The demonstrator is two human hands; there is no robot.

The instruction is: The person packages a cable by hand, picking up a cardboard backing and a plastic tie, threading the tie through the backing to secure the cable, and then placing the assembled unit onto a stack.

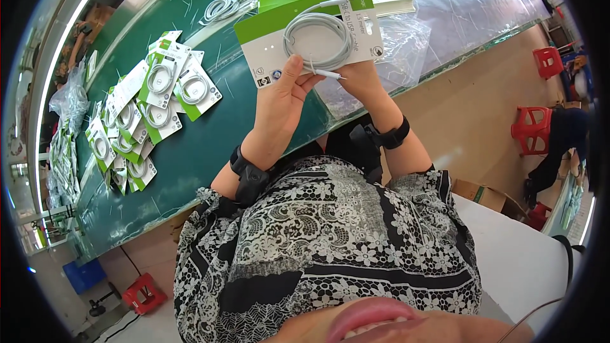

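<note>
A white and green cardboard backing card (265,51) is held up above the table's near edge. On its front lies a coiled white charging cable (346,41), its lower plug sticking out past the card's bottom edge. My left hand (283,105) grips the card from below, thumb on the front against the coil and fingers underneath. At the lower right edge, my right hand (361,81) closes on the card from behind; its fingers are mostly hidden by it.
Several carded cables (159,86) lie in a loose pile on the green table (210,108) to the left. A loose coiled cable (221,10) sits at the back. Stacked cards (397,3) and clear plastic bags (403,41) are behind my right hand. Red stools (531,128) stand on the floor at right.
</note>
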